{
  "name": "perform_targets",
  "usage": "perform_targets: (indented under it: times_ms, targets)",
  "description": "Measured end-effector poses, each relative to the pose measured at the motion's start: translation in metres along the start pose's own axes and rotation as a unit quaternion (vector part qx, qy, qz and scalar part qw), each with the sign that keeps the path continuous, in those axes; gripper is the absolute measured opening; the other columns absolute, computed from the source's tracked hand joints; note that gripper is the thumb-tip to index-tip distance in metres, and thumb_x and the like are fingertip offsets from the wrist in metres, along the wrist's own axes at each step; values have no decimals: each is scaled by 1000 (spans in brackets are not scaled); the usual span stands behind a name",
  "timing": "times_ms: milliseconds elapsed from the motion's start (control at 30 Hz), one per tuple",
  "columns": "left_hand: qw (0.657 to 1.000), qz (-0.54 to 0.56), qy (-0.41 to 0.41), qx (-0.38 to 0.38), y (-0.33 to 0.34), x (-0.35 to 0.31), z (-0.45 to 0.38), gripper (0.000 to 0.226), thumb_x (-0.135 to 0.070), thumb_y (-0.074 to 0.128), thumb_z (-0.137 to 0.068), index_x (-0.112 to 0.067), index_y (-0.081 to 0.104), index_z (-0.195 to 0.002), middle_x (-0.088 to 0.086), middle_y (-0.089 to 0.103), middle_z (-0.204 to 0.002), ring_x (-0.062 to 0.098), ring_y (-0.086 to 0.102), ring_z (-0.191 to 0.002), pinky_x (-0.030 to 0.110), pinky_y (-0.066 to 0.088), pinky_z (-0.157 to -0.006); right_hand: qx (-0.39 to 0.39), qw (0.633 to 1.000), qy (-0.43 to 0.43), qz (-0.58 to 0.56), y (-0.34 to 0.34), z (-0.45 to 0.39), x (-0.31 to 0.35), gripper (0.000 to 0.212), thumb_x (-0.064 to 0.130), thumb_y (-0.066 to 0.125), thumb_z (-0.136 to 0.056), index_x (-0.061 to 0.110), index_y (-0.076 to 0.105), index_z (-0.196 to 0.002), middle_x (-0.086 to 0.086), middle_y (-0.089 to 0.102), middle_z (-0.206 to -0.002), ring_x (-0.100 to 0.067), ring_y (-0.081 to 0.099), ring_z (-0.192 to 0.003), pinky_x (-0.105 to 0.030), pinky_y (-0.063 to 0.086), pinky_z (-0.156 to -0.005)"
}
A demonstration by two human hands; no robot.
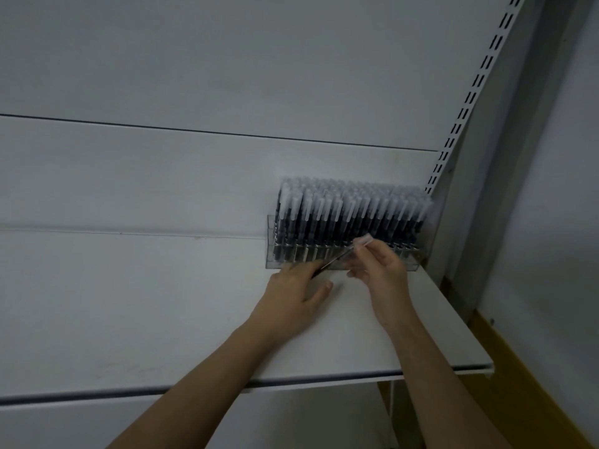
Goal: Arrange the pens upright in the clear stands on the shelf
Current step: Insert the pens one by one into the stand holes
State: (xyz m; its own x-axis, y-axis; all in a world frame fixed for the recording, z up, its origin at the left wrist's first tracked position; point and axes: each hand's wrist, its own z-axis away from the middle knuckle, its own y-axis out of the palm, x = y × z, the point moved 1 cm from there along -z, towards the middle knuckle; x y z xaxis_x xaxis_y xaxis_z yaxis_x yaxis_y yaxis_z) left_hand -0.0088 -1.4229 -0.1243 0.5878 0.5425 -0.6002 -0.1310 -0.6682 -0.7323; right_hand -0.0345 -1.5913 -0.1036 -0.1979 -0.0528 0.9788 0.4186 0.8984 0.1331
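A clear stand (271, 254) sits at the back right of the white shelf (162, 303), packed with several upright dark pens (350, 212) with frosted caps. One loose pen (343, 254) lies tilted in front of the stand, held between both hands. My right hand (382, 267) pinches its capped upper end. My left hand (298, 286) grips its lower dark end, with the palm resting near the shelf surface.
The shelf's front edge (324, 379) runs below my forearms. A slotted metal upright (466, 105) rises at the right, just behind the stand. A white back panel (194, 173) stands behind the shelf. Yellow trim (505, 358) shows at lower right.
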Motion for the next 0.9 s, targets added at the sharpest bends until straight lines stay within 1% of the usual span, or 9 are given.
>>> perform_targets:
  times_ms: [100,167,233,300,400,467,600,767,900]
  targets:
    - [995,-94,-8,23,4,-2,2,50,-50,36,-102,-28,41,-147,-6,51,-140,16,40,-134,40,25,-115,-40,995,-66,60,-6,-10,21,6,14,63,-97,12,68,-95,-4,71,-80,-16,67,-69,-27,58,-66]
    - [989,-135,-5,57,6,-3,3,54,-56,28,-101,-32,34,-150,-9,41,-150,13,29,-143,46,14,-121,-53,986,-113,108,-7,-16,40,9,12,63,-97,17,66,-90,1,69,-77,-12,66,-67,-22,57,-63]
    - [982,-163,-4,93,7,-3,3,56,-60,25,-100,-36,34,-150,-9,37,-153,13,24,-145,50,12,-121,-63,974,-160,147,-6,-23,58,12,12,62,-97,20,62,-88,2,67,-78,-9,65,-68,-22,56,-66]
    - [977,-185,2,107,7,-3,3,55,-61,28,-99,-37,37,-148,-6,36,-154,15,24,-144,51,14,-120,-69,962,-200,175,-4,-29,71,11,15,61,-98,21,61,-89,0,67,-81,-12,66,-71,-26,58,-69]
    - [973,-204,10,110,7,-3,3,54,-58,34,-99,-35,38,-148,-4,34,-156,16,23,-145,51,15,-120,-71,944,-232,225,2,-36,78,9,19,61,-99,12,62,-94,-3,66,-81,-17,64,-70,-25,57,-67]
    - [973,-203,10,110,8,-3,4,53,-56,35,-99,-35,38,-148,-4,33,-156,16,22,-146,51,14,-120,-65,936,-233,254,5,-40,78,6,15,63,-96,9,63,-94,-1,64,-78,-13,60,-66,-20,54,-64]
    - [975,-193,11,109,8,-2,3,54,-56,36,-99,-34,39,-148,-4,32,-157,16,22,-146,51,13,-120,-59,930,-223,287,10,-46,72,6,15,63,-96,9,62,-96,-5,66,-79,-20,64,-71,-26,54,-64]
    - [977,-180,10,109,6,-1,4,52,-53,38,-99,-33,42,-147,-4,34,-157,16,23,-146,50,14,-120,-64,913,-220,336,14,-45,76,12,17,61,-96,6,60,-92,-3,62,-74,-13,55,-63,-19,48,-58]
    - [981,-165,8,99,6,0,3,45,-48,40,-99,-30,52,-139,-4,44,-150,18,33,-141,48,20,-119,-22,891,-168,420,12,-42,56,19,13,62,-95,4,55,-80,-8,57,-69,-18,51,-63,-32,46,-66]
